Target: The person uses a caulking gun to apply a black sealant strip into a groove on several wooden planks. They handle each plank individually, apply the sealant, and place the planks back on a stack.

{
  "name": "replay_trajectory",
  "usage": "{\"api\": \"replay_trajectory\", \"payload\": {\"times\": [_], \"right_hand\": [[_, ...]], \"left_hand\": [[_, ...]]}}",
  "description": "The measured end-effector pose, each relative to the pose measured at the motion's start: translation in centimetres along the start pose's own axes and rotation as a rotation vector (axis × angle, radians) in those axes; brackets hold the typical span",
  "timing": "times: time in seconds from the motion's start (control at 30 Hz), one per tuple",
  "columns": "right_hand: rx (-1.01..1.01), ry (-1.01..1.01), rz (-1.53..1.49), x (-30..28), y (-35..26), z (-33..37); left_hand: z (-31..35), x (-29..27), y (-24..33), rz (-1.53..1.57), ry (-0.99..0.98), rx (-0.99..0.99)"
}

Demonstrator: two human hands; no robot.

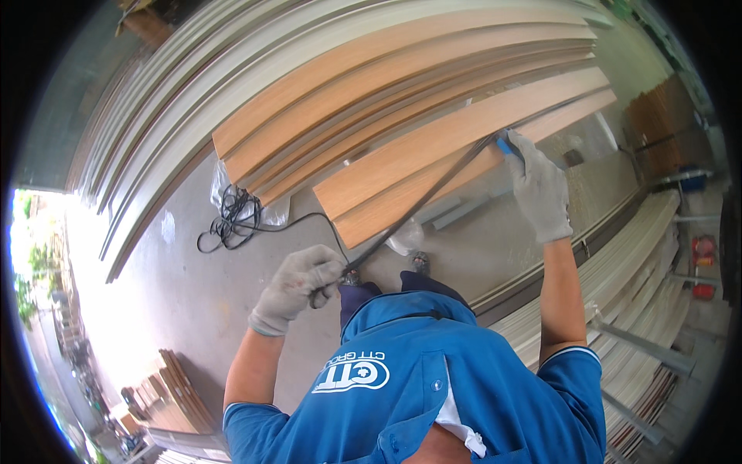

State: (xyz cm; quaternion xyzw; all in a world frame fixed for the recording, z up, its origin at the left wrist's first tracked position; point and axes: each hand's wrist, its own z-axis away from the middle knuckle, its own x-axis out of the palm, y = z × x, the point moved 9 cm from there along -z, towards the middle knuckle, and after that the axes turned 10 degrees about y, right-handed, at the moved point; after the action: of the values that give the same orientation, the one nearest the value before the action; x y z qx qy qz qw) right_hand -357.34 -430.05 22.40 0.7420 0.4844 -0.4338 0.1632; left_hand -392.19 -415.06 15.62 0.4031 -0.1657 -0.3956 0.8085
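Note:
My left hand (297, 284), in a grey-white work glove, is closed on a black strap (417, 205) in front of my body. From it the strap runs taut, up and right, across a pair of orange-brown wood-look planks (417, 174) to beside my right hand (537, 185). That hand, gloved too, is closed round a small blue tool (506, 146) at the planks' near edge. The tool's kind is mostly hidden by the fingers. A slack length of strap leads from near my left hand to a loose black tangle (236, 216) on the floor.
Beyond the pair lies a row of similar wood-look planks (386, 85), then long pale profiles (232, 69) at the far left. Racked pale lengths (618, 278) stand at my right. Clear plastic wrap (406, 238) lies near my feet; a brown stack (174, 390) stands lower left.

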Motion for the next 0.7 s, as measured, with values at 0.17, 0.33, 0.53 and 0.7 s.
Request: {"api": "replay_trajectory", "payload": {"times": [0.17,0.33,0.53,0.7], "right_hand": [[0.255,-0.116,0.092,1.1,0.7,0.6],[0.349,-0.108,0.157,0.9,-0.4,0.5],[0.392,-0.129,0.282,0.8,-1.0,0.2],[0.289,-0.072,0.323,0.3,-1.9,-0.4]], "left_hand": [[-1.2,0.4,2.0,-0.19,-0.18,0.252],[-4.0,-1.5,1.9,-0.105,-0.239,0.215],[-6.1,-3.6,2.9,-0.127,-0.078,0.421],[-5.1,-4.3,5.0,-0.333,0.125,0.717]]}}
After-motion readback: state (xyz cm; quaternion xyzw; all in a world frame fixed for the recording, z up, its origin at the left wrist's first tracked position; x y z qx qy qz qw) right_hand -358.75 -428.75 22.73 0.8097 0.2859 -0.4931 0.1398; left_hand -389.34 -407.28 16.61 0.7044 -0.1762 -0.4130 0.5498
